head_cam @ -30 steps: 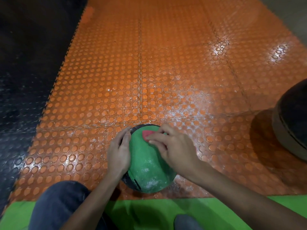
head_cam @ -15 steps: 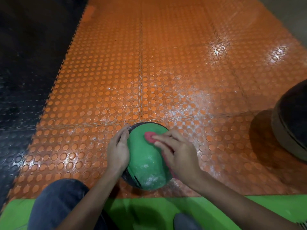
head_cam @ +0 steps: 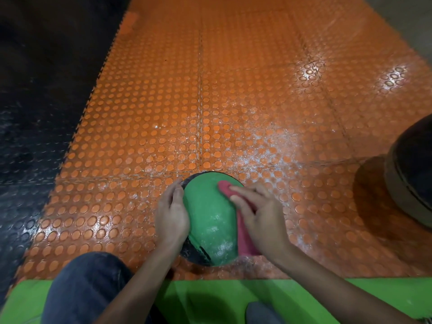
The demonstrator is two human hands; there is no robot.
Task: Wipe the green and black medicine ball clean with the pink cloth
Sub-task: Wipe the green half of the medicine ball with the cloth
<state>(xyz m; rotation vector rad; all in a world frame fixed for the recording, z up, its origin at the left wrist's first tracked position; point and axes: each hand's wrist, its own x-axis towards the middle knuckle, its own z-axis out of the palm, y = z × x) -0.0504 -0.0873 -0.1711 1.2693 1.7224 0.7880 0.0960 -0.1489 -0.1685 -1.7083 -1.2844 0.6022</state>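
The green and black medicine ball point(head_cam: 209, 216) sits on the orange studded floor mat, with white dust on its lower green face. My left hand point(head_cam: 171, 215) lies flat against the ball's left side, fingers straight. My right hand point(head_cam: 259, 215) presses the pink cloth point(head_cam: 243, 235) against the ball's right side; the cloth's tip shows past my fingertips near the top and its tail hangs below my palm. The ball's right flank is hidden under the cloth and hand.
A large dark ball point(head_cam: 413, 174) with a tan band stands at the right edge. White powder is scattered on the orange mat point(head_cam: 257, 136) beyond the ball. Black studded tiles point(head_cam: 35, 136) lie left, a green mat point(head_cam: 210, 298) near me, my knee point(head_cam: 86, 286) at lower left.
My right hand slid with the cloth from the ball's top down over its right side, showing more of the cloth. The left hand stayed on the left side.
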